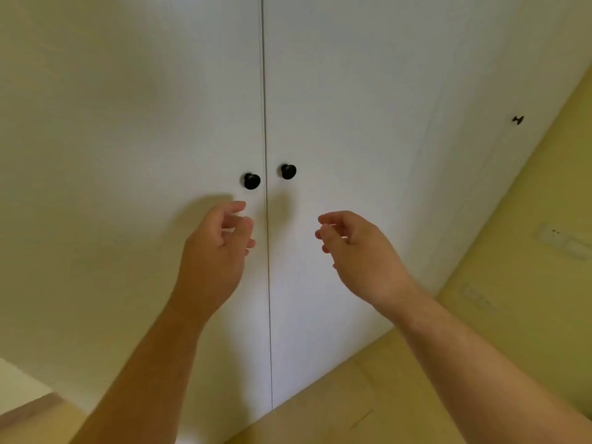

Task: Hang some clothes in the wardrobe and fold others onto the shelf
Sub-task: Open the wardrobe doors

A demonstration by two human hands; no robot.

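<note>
Plainly the wardrobe [336,91] was closed, its door seam running upright between the two grips. The left knob [252,181] sat just above the left grip [217,248], while the right knob [288,171] lay above and inward of the right grip [358,251]. Both grips were loosely curled and held nothing, and the left looked nearer its knob.

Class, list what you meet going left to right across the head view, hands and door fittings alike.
left hand → left knob → gap between the doors → right knob → right hand → small far knob
</note>
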